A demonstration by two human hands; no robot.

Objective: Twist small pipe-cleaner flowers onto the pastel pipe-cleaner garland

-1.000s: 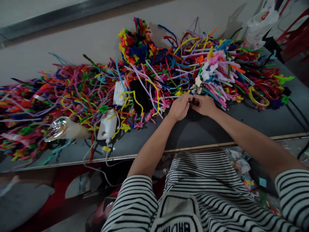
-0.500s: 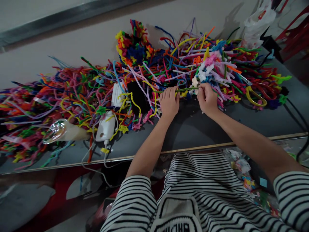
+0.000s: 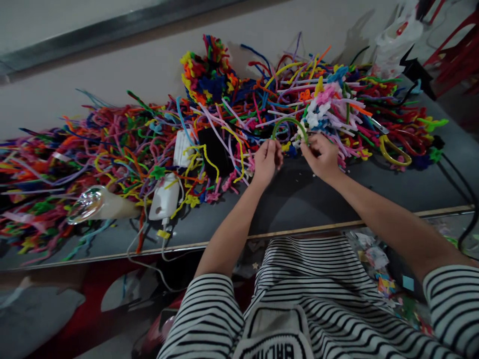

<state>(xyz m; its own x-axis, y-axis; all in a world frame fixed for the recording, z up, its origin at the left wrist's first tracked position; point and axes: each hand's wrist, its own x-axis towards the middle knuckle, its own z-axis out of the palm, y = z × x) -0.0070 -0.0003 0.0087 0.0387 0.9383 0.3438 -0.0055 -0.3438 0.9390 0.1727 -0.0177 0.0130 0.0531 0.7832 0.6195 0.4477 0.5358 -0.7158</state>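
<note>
A green pipe cleaner (image 3: 287,119) arches upward between my two hands, just above the table's near side. My left hand (image 3: 267,160) pinches its left end with closed fingers. At the other end, my right hand (image 3: 321,155) grips it between thumb and fingers. Right behind that hand lies a bunch of white, pink and lilac pipe-cleaner flowers (image 3: 316,115). A long heap of coloured pipe cleaners (image 3: 123,134) stretches along the table behind both hands.
Yellow-handled scissors (image 3: 394,153) lie at the right. On the left are a white power bank-like device (image 3: 164,198) with a cable and a clear-ended roll (image 3: 108,204). A black flat object (image 3: 212,152) rests in the heap. The dark table (image 3: 292,204) has a pale front edge.
The green pipe cleaner, held nearly straight before, is now bent into an upward arch. My left hand has turned and shifted slightly right, and both hands have tilted.
</note>
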